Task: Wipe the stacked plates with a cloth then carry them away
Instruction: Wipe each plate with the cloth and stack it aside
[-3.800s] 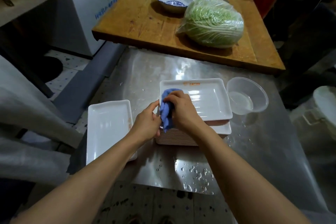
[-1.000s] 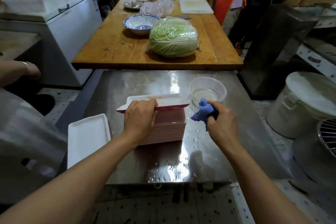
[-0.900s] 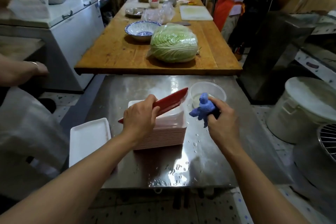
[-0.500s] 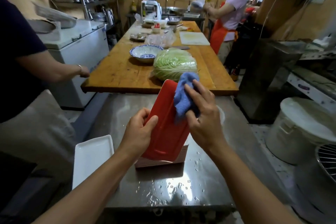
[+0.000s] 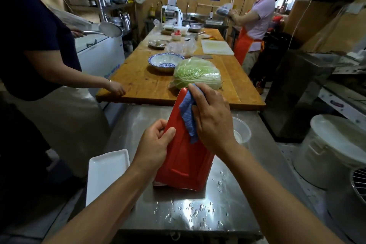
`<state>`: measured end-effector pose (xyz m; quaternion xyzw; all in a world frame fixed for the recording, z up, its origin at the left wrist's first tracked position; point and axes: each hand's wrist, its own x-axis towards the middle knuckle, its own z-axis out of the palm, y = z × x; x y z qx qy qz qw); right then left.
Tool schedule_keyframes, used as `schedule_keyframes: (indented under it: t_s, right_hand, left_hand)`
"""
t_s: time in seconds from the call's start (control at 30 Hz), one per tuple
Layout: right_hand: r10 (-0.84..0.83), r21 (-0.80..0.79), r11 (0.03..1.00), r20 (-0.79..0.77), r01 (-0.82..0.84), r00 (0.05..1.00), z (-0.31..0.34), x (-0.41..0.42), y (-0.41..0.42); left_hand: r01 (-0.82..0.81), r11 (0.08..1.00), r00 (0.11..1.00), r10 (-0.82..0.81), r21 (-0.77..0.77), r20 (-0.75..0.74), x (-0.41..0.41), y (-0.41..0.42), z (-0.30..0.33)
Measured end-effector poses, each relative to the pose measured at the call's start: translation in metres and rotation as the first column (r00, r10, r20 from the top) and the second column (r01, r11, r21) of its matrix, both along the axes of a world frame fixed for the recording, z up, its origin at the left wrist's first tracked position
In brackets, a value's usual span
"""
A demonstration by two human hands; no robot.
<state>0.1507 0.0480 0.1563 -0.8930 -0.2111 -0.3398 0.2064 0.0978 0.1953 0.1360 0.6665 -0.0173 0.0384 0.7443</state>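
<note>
Wiping a red plate

The left hand (image 5: 153,147) pinches the smooth red plate's (image 5: 184,161) left edge; the right hand (image 5: 213,118) presses a soft blue cloth (image 5: 187,114) flat on it.

Glossy red underside on the upturned plate (image 5: 184,162), smooth like hard plastic. Soft, crinkled blue cloth (image 5: 188,113), matt, pressed against it. Shiny steel tabletop (image 5: 198,214), beaded with water drops along its near edge. Smooth white gloss on the rectangular plate (image 5: 107,170) at the near left corner. Clear plastic on the round tub (image 5: 242,130). Matt, worn wood on the long table (image 5: 150,83); clingy transparent film around the cabbage (image 5: 198,73).
</note>
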Motion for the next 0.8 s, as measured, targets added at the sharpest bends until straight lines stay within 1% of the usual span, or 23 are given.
schedule_keyframes:
  t_s: [0.1,0.2,0.27,0.33,0.43,0.5,0.57,0.67,0.73,0.8]
  right_hand:
    - [-0.001,0.000,1.000,-0.026,0.001,1.000,-0.004,0.001,-0.013]
    - [-0.019,0.151,0.988,-0.090,0.033,0.996,-0.013,-0.002,-0.027]
    - [-0.023,0.269,0.961,-0.137,0.060,0.990,-0.019,-0.007,-0.027]
    - [-0.050,0.351,0.929,-0.181,0.112,0.982,-0.022,-0.012,-0.022]
    - [-0.058,0.410,0.895,-0.282,0.176,0.958,-0.030,-0.023,-0.013]
    - [-0.039,0.417,0.889,-0.343,0.189,0.938,-0.042,-0.036,-0.008]
    - [-0.003,0.462,0.864,-0.391,0.199,0.921,-0.054,-0.052,-0.004]
    - [0.093,0.591,0.780,-0.433,0.204,0.897,-0.061,-0.060,-0.010]
    - [0.204,0.691,0.694,-0.457,0.201,0.866,-0.055,-0.056,-0.022]
    - [0.294,0.770,0.609,-0.442,0.191,0.847,-0.048,-0.051,-0.030]
  left_hand:
    - [-0.011,0.999,1.000,0.011,-0.031,0.001,-0.002,0.000,0.000]
    - [-0.028,0.998,1.000,0.029,-0.059,0.009,-0.001,-0.001,-0.001]
    - [-0.037,0.996,0.999,0.038,-0.085,0.007,0.000,-0.003,-0.002]
    - [-0.050,0.991,0.999,0.048,-0.126,-0.017,0.001,-0.008,-0.004]
    - [-0.109,0.970,0.993,0.099,-0.218,-0.059,0.006,-0.018,-0.005]
    - [-0.162,0.946,0.987,0.149,-0.280,-0.068,0.013,-0.020,-0.001]
    - [-0.185,0.933,0.983,0.176,-0.307,-0.059,0.020,-0.019,0.002]
    - [-0.194,0.922,0.981,0.185,-0.335,-0.058,0.022,-0.019,0.000]
    - [-0.182,0.909,0.983,0.168,-0.375,-0.071,0.020,-0.022,-0.004]
    - [-0.155,0.900,0.987,0.124,-0.408,-0.102,0.020,-0.024,-0.010]
